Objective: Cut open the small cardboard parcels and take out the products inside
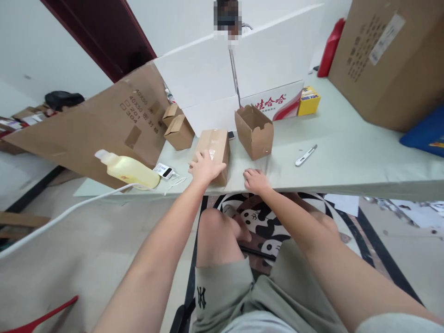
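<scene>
"Well, where to start?"

"With the left hand (204, 170), just left of the frame's centre. Spread palm down over the closed box (218, 140), thumb toward its right edge; touching, not clenched. Probably placed so to steady the box on the table (350, 159)."

"And the right hand (257, 181)?"

"Just right of centre, near the table's front edge. Released, as far as visible: fingers loosely bent, underside hidden. Perhaps only resting there for support."

"Nearest to what?"

"To the open box (262, 142), a little higher in the frame, not touching. Set there for easy reach, maybe."

"How about shapes?"

"For the open box, thin brown card, mouth gaping upward, rims notched and curved. For the closed box, a plain oblong of smooth cardboard with glossy tape (212, 144) along the top."

"Anything farther out?"

"Right of centre, a slim white tool (306, 155), possibly a cutter, slantwise on the soft-looking pale green cover. Toward the left, a yellow plastic bottle (133, 170), smooth and rounded; standing or lying, hard to tell. Behind it, a broad, stiff cardboard sheet (111, 120), perhaps propped as a screen."
</scene>
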### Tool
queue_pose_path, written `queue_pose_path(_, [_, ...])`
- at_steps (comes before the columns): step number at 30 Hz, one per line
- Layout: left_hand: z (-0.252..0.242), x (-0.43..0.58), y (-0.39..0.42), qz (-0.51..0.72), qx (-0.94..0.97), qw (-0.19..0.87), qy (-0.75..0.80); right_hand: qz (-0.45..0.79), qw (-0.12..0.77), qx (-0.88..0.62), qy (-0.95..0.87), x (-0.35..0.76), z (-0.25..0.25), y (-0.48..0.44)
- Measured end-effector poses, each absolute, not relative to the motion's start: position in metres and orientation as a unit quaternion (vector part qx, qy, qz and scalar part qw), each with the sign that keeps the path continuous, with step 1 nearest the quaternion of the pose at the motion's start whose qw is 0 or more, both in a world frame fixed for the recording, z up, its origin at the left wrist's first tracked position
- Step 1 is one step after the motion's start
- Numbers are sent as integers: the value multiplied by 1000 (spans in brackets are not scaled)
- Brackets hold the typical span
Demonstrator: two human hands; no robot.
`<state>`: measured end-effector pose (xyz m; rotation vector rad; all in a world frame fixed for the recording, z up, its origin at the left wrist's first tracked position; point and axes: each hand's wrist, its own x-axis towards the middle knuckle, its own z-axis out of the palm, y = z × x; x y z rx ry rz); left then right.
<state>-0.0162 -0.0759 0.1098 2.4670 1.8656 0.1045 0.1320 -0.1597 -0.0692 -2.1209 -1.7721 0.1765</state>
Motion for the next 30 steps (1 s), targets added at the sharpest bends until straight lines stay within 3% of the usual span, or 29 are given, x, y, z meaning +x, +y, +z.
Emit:
queue_pose_path(6, [90, -14, -75, 102, 805, 17, 584, 53, 202, -766, -607, 150, -50, -187])
queue_pose_path(14, [63, -19, -59, 248, 814, 16, 525, -84, 241, -775, -578, 227, 60, -152])
queue_pose_path(21, [41, -26, -39, 300, 808, 24, 507, -110, 18, -788, -605, 252, 90, -90])
queue_pose_path(30, [32, -23, -31, 369, 791, 43, 486, -71, -66, -846, -525, 299, 90, -150])
